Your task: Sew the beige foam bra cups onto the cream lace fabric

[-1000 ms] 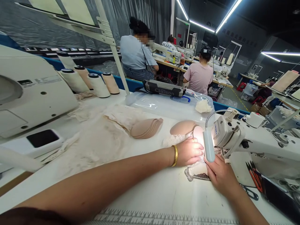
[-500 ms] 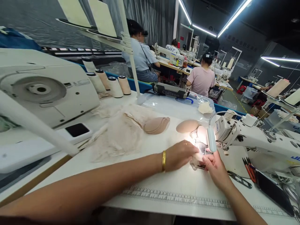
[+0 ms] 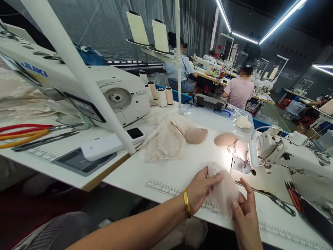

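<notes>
A pale pink bra cup (image 3: 225,192) with sheer, lacy fabric over it is in front of me, above the table's front edge. My left hand (image 3: 199,191) is closed on its left side, the thumb lying on top of the lace. At its lower right edge my right hand (image 3: 246,211) pinches it between thumb and fingers, with the index finger raised. Behind the hands is the sewing machine (image 3: 270,144), its lamp (image 3: 253,152) shining on the metal needle plate (image 3: 240,165). One beige cup (image 3: 225,139) lies left of the machine, and a stack of beige cups (image 3: 196,135) lies farther left.
Sheer fabric (image 3: 166,142) is heaped on the table. A second sewing machine (image 3: 114,92), thread spools (image 3: 161,97) and red-handled scissors (image 3: 26,129) are at left. Dark thread snips (image 3: 283,205) lie at right. Printed ruler markings (image 3: 163,187) run along the front edge. Two co-workers sit beyond.
Both hands have drawn the bra cup from the machine's needle area toward me, and it now shows spread between them. The view has swung left, bringing the second machine and scissors into sight.
</notes>
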{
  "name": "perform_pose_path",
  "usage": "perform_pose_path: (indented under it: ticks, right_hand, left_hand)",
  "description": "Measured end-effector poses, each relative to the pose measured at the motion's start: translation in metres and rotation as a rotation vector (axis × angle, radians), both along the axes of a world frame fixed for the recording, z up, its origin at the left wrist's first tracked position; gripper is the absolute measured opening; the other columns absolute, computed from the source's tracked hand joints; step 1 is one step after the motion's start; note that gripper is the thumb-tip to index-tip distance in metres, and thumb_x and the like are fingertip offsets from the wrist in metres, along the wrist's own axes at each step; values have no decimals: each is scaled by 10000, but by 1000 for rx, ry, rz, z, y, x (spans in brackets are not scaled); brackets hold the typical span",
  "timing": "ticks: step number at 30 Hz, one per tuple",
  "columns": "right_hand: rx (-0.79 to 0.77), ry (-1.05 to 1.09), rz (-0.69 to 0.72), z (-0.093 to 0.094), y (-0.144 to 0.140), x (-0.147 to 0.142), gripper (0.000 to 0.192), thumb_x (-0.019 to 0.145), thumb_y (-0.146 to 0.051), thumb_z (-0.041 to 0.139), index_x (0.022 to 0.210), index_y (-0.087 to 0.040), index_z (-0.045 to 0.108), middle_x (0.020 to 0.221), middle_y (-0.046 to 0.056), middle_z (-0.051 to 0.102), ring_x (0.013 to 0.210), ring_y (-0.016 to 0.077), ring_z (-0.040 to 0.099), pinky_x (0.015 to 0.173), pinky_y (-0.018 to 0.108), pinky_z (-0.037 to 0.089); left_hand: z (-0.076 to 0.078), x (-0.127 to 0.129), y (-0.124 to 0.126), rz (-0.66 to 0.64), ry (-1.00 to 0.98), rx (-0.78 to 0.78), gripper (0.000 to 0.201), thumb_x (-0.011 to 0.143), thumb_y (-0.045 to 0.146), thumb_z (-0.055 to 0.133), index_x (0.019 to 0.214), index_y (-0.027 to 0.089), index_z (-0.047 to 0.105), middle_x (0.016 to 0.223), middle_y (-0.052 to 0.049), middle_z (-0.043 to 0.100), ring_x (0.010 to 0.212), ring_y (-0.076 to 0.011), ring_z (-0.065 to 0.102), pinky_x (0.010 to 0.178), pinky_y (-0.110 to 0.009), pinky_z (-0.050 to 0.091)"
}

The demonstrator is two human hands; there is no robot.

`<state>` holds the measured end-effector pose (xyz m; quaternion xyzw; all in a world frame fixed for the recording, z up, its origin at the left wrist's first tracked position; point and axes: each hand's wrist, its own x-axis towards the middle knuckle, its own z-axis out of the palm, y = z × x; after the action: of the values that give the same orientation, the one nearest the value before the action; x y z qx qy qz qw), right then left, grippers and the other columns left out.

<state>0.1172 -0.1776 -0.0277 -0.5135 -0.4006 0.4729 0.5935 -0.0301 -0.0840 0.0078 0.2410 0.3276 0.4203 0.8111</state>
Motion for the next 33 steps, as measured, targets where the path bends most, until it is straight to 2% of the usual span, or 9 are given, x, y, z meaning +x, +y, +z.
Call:
perform_pose_path:
  ticks: [3,5,10,17,22,26,30,32,33]
  right_hand:
    - [-21,16,-74,3,2,3,765,847,-495,755,1478,-354,347,991,13,686,869,211,672,805,375,566]
    - [-21,34,-113,3,4,6,765,822,-476,786,1458,-337,385,1033,28,694,899,208,679,821,364,568]
    - [-37,76,-136,2,4,5,732,805,-473,798,1421,-303,440,970,21,699,880,204,678,799,346,569]
    - [-33,167,-189,10,4,-2,734,785,-476,816,1399,-270,470,974,23,715,929,203,690,824,323,555]
    - [-25,189,-157,-4,8,10,736,782,-441,830,1401,-284,464,1103,50,713,1000,207,684,885,343,553]
    - [-14,169,-52,-8,7,11,797,792,-463,816,1452,-315,396,1143,63,711,1016,231,691,887,383,562]
    - [-2,47,66,-3,-4,12,861,825,-507,776,1524,-350,299,1239,67,689,1045,229,685,914,381,546]
    - [13,-90,81,1,-6,25,838,866,-483,740,1543,-335,270,1224,77,694,965,220,702,849,357,561]
    - [49,-198,78,3,-4,36,795,891,-454,716,1542,-324,277,1212,83,695,944,218,703,817,344,565]
  left_hand:
    - [2,3,-2,-137,-41,-63,432,718,455,870,954,139,695,886,-77,756,813,-225,713,740,-305,554]
    - [3,4,-3,-171,-78,-97,430,758,499,830,942,132,701,869,-88,759,825,-245,722,751,-320,561]
    - [2,4,-3,-115,-81,-83,334,740,360,870,906,116,714,833,-89,762,782,-222,723,742,-289,557]
    - [6,4,-2,-117,-82,-90,417,710,428,893,896,96,724,881,-114,767,791,-218,716,752,-285,560]
    - [9,6,-3,-169,-63,-43,441,631,339,941,930,85,738,877,-121,767,778,-213,706,771,-297,559]
    - [8,8,1,-177,-78,-36,370,679,334,903,901,88,741,865,-125,764,767,-219,703,777,-313,557]
    - [20,7,9,-170,-114,50,318,751,362,848,912,110,739,898,-113,760,826,-217,698,807,-303,547]
    - [31,4,14,-266,-105,183,366,757,398,836,984,128,737,947,-100,756,901,-225,691,830,-300,541]
    - [37,1,17,-366,-86,290,394,756,417,831,1020,142,733,971,-89,753,936,-233,685,840,-304,539]
